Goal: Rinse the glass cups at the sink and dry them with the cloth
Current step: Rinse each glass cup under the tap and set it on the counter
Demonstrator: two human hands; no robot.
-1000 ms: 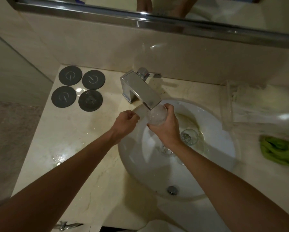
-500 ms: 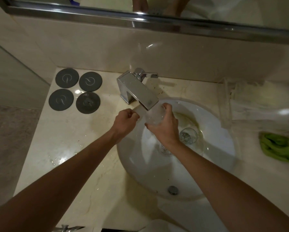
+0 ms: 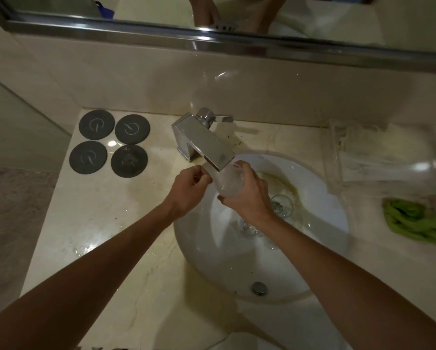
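My right hand (image 3: pixel 249 195) grips a clear glass cup (image 3: pixel 227 181) right under the spout of the chrome faucet (image 3: pixel 204 142), over the white round sink (image 3: pixel 320 258). Water foams inside the cup. My left hand (image 3: pixel 188 189) is beside the cup with its fingers curled, and its fingertips are at the cup's left side; whether they hold it is unclear. Another glass cup (image 3: pixel 282 205) lies in the basin behind my right wrist, and a further glass (image 3: pixel 247 227) shows just below that wrist. A green cloth (image 3: pixel 414 221) lies crumpled on the counter to the right.
Several dark round coasters (image 3: pixel 111 142) lie on the marble counter at the back left. A clear plastic container (image 3: pixel 378 157) with white material stands at the back right. The drain plug (image 3: pixel 259 287) is near the basin's front. A mirror frame (image 3: pixel 212 39) runs above the backsplash.
The view has shifted slightly; both hands stay at the spout. My right hand has turned the cup a little under the water.
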